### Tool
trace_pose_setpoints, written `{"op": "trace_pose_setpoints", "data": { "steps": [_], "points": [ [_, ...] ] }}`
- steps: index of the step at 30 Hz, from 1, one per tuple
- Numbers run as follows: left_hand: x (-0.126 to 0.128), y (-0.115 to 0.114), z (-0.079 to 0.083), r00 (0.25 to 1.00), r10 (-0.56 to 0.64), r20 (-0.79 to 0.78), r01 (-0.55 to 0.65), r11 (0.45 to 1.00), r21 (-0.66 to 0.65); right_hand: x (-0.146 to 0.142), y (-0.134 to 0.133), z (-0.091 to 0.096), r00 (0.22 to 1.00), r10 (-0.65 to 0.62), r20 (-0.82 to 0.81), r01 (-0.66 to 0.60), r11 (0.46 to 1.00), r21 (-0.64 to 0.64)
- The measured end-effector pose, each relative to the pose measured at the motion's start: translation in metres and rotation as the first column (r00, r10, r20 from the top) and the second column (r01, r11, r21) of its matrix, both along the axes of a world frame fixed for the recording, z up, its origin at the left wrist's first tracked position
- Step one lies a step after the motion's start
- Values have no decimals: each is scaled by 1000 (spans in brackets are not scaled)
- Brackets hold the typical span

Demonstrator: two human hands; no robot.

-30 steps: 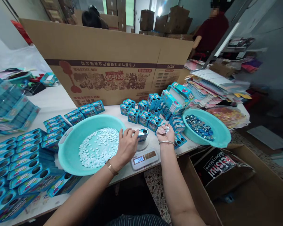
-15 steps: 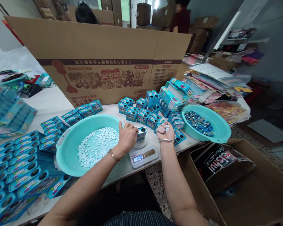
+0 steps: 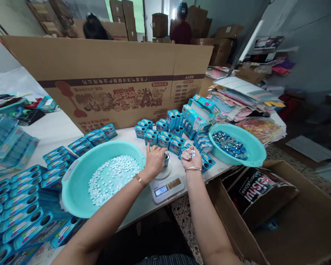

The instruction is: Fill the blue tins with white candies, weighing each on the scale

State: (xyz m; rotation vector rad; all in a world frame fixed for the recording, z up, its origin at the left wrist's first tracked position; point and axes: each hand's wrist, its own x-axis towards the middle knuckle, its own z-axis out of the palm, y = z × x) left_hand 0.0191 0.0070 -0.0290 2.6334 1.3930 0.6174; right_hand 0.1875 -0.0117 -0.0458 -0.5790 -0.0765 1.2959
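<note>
My left hand rests over a small blue tin that stands on the pan of a white digital scale; its fingers cover most of the tin. My right hand is cupped just right of the scale and holds a small heap of white tablets. A teal basin of white tablets sits left of the scale. A second teal basin at the right holds dark round lids.
Upright blue tins crowd behind the scale, and open flat ones cover the table's left. A large cardboard sheet stands behind. Paper stacks lie at the right, an open carton below. Two people are in the background.
My left hand has closed further over the tin on the scale. The scale's reading has changed. The view has shifted slightly and a person behind has moved left.
</note>
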Motion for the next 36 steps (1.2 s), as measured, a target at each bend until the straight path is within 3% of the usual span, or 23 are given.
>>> {"op": "trace_pose_setpoints", "data": {
  "steps": [5, 10, 13, 15, 19, 22, 24, 26, 29, 33, 36],
  "points": [
    [-8, 2, 1, 995, -76, -63, 78, 997, 18, 4, -4, 2, 996, -18, -84, 16, 1000, -18],
    [-12, -2, -7, 988, -154, -28, 153, 988, -15, 8, -3, -5, 998, 48, -39, -47, 998, 32],
    [-8, -3, -10, 987, -134, -91, 126, 988, -86, 9, -1, -10, 996, 85, -42, -83, 995, 47],
    [-9, 2, -4, 990, -104, -96, 93, 990, -108, 11, 0, -11, 995, 98, -35, -96, 994, 48],
    [-37, 35, 33, 999, 19, -42, -22, 997, -78, 22, -7, -9, 996, 87, 4, -87, 995, 46],
    [-76, 82, 60, 985, 170, -42, -169, 985, 36, 29, -16, -6, 999, 41, 32, -41, 999, 19],
    [-104, 117, 66, 968, 244, -60, -238, 966, 97, 30, -21, -4, 999, 12, 41, -11, 1000, -11],
    [-128, 149, 60, 941, 310, -137, -296, 948, 115, 31, -25, -4, 999, 1, 37, 1, 999, -46],
    [-157, 180, 35, 891, 373, -261, -356, 928, 110, 31, -29, -6, 999, -10, 31, 12, 996, -83],
    [-172, 198, 5, 875, 395, -280, -386, 918, 87, 34, -31, -11, 999, -44, 30, 46, 996, -73],
    [-175, 198, 9, 871, 425, -248, -415, 905, 93, 34, -28, -12, 998, -26, 52, 28, 999, -38]
  ]
}}
